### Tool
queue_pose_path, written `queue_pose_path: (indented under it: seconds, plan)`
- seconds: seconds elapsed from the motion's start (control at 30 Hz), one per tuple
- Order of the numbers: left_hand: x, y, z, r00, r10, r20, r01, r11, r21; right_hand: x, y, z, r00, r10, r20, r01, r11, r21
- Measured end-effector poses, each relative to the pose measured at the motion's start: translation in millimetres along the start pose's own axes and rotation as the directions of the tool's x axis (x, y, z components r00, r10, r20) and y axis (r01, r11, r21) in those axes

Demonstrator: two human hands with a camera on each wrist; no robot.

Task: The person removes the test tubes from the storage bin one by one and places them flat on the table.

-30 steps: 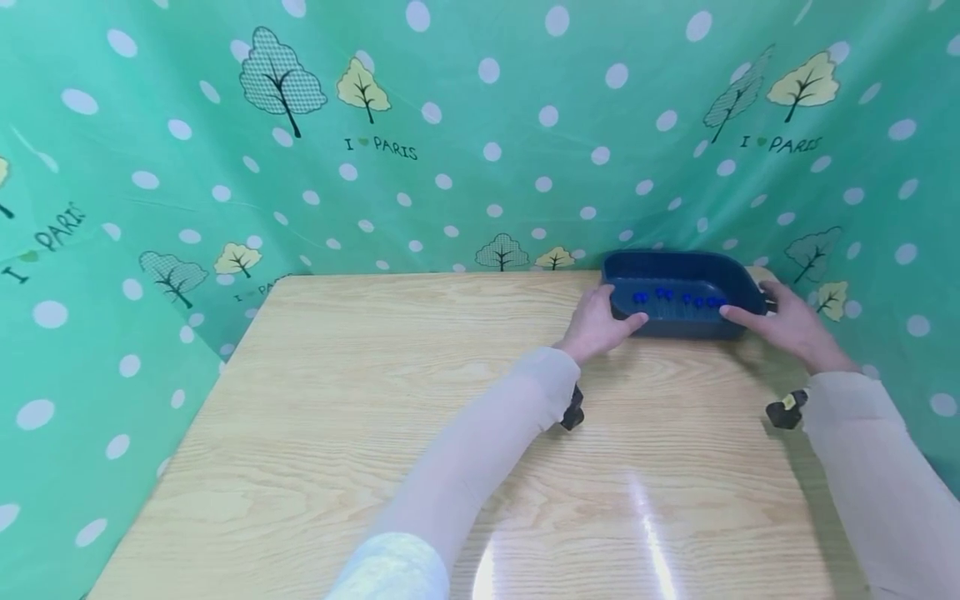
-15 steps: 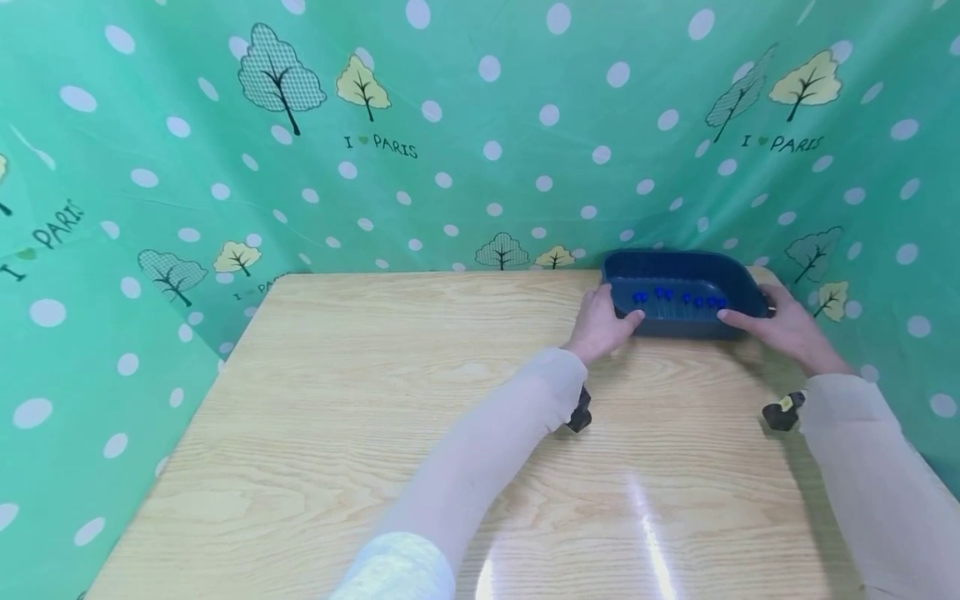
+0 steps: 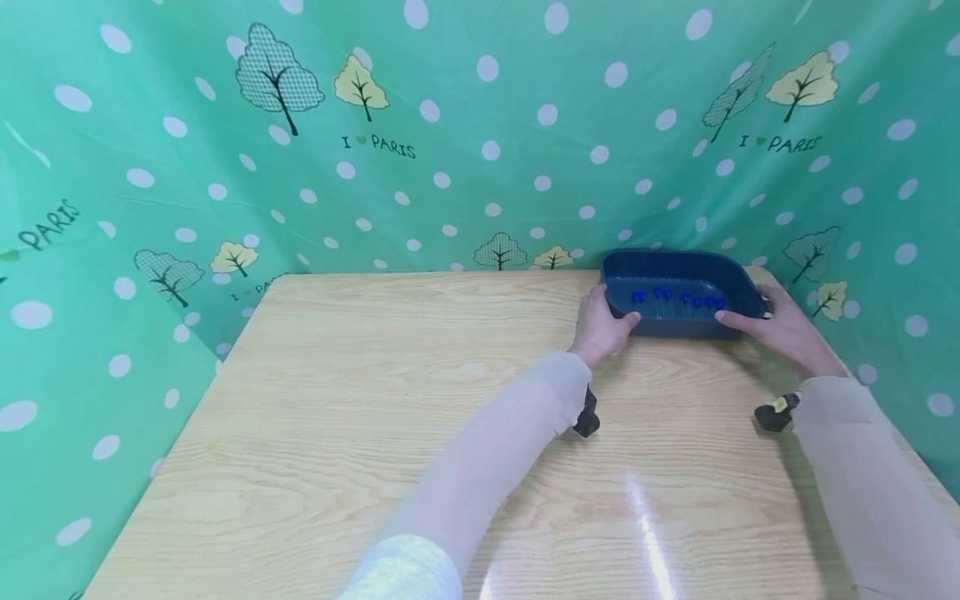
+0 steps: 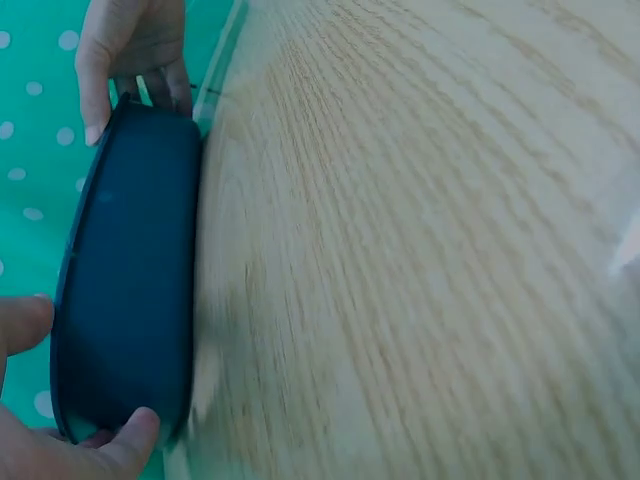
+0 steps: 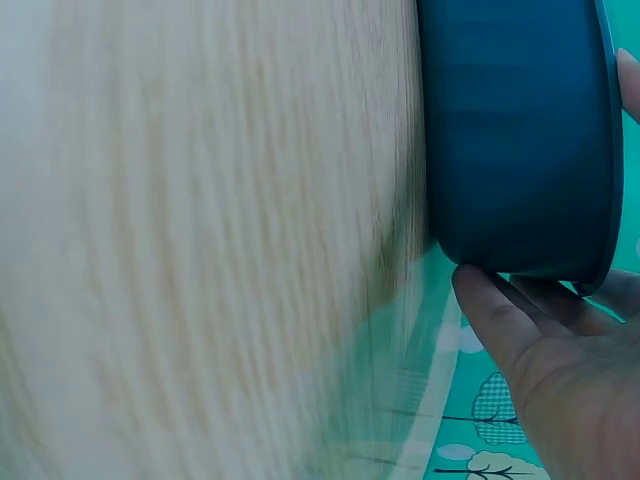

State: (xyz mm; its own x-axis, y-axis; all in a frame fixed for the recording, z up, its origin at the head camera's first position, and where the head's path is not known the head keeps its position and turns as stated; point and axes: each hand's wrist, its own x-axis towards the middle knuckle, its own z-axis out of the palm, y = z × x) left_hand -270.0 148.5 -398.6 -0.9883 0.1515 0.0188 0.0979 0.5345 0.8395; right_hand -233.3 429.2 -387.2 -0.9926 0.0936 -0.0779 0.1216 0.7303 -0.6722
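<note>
A dark blue oblong bin [image 3: 686, 328] with rounded corners stands at the back right of the table. On its inside show several small bright blue shapes [image 3: 663, 293]; what they are is too small to tell. My left hand [image 3: 602, 329] grips the bin's left end, thumb at the front rim. At the other end my right hand [image 3: 787, 329] holds it, thumb likewise at the front. In the left wrist view, the bin's outer wall [image 4: 130, 260] lies between both hands. The right wrist view shows fingers against the end of the bin [image 5: 520, 130].
The wood-grain table [image 3: 375, 400] spreads to the left and front. A green dotted cloth [image 3: 450, 108] hangs close behind the bin and along both sides. Black devices are worn at the left wrist [image 3: 587, 414] and the right wrist [image 3: 776, 412].
My left forearm has shifted slightly to the right and the right forearm slightly to the left. Both hands keep hold of the bin, which stays nearly in place.
</note>
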Motion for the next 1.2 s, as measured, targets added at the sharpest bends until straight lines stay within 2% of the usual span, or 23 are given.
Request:
queue_pose_path:
  seconds: [0.4, 1.2]
  plan:
    - [1.7, 0.8, 7.9, 0.998, -0.039, -0.055, 0.034, 0.995, -0.093, 0.5, 1.9, 4.9, 0.999, 0.000, -0.051, 0.002, 0.999, 0.038]
    - [-1.1, -1.2, 7.2, 0.996, -0.065, -0.054, 0.057, 0.987, -0.150, -5.7, 0.2, 9.1, 0.998, 0.025, -0.050, -0.022, 0.998, 0.059]
